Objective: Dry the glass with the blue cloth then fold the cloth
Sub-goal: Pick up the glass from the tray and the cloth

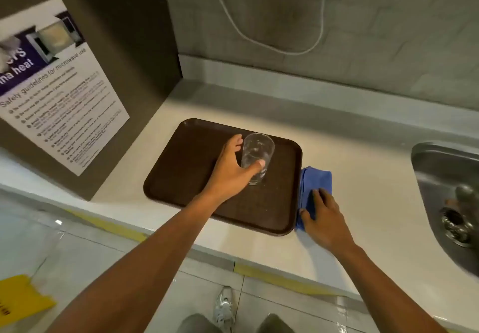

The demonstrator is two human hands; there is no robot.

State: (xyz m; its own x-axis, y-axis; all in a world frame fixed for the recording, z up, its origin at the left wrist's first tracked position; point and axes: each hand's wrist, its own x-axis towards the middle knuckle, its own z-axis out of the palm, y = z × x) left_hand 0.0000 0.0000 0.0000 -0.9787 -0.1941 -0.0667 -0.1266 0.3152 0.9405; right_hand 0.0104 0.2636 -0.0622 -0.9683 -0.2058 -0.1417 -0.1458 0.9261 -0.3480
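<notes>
A clear drinking glass (256, 155) stands upright on the right half of a dark brown tray (181, 167). My left hand (229, 170) wraps around the glass's lower part, thumb in front and fingers behind. A folded blue cloth (315, 181) lies on the white counter, touching the tray's right edge. My right hand (324, 217) rests on the cloth's near part with the fingers spread over it and the thumb on the fabric.
A steel sink (445, 192) with a drain lies at the right. A wall panel with a microwave safety poster (54, 94) stands to the left of the tray. A white cable (272, 42) hangs on the tiled back wall. The counter edge (233, 251) runs below the tray.
</notes>
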